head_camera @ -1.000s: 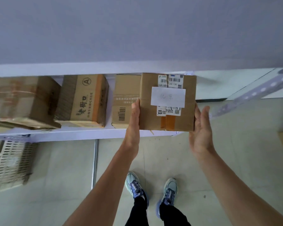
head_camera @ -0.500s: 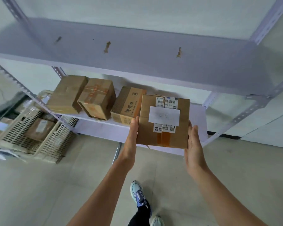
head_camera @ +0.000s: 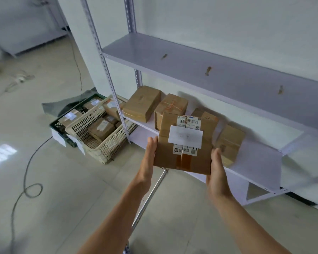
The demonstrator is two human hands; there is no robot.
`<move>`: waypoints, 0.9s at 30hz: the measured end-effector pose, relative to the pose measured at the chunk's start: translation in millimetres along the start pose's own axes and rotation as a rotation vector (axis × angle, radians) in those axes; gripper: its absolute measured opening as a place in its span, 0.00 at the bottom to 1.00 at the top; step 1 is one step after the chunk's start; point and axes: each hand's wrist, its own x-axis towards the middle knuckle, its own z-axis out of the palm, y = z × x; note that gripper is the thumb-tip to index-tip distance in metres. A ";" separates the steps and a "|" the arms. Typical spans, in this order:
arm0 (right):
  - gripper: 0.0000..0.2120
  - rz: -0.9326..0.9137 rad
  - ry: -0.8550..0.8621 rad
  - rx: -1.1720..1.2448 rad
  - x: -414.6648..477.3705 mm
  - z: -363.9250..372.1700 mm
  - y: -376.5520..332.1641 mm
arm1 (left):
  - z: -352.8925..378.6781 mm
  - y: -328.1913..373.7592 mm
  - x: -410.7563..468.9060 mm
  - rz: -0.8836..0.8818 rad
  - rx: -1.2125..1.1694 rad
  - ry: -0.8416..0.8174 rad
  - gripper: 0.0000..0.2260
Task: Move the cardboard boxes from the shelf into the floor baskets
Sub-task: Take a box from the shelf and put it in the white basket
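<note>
I hold a labelled cardboard box (head_camera: 184, 158) clear of the shelf, pressed between both palms. My left hand (head_camera: 149, 156) lies flat on its left side, my right hand (head_camera: 217, 169) on its right side. A white paper slip and barcode stickers cover its top. Several more cardboard boxes (head_camera: 141, 103) stand on the lower white shelf (head_camera: 261, 162) behind it. To the left on the floor, a cream lattice basket (head_camera: 106, 143) and a dark basket (head_camera: 60, 123) hold several boxes.
A perforated metal upright (head_camera: 106, 70) of the rack stands between the baskets and the shelf. The upper shelf board (head_camera: 228, 74) overhangs the boxes. A grey cable (head_camera: 26, 180) loops across the tiled floor at left.
My view has swung left and pulled back, so the floor baskets and open floor now show. The box stays gripped between both hands, farther out from the shelf.
</note>
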 end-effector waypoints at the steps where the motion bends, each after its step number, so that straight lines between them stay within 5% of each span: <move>1: 0.32 0.005 -0.008 -0.007 3.0 21.5 2.6 | -22.4 -1.0 1.1 0.016 0.017 0.018 0.32; 16: 0.30 0.046 -0.095 -0.039 68.2 323.1 52.9 | -320.2 54.7 66.5 -0.035 0.007 0.140 0.32; 27: 0.54 0.273 -0.190 -0.084 188.2 464.5 118.6 | -477.4 51.2 182.3 -0.300 0.061 0.263 0.37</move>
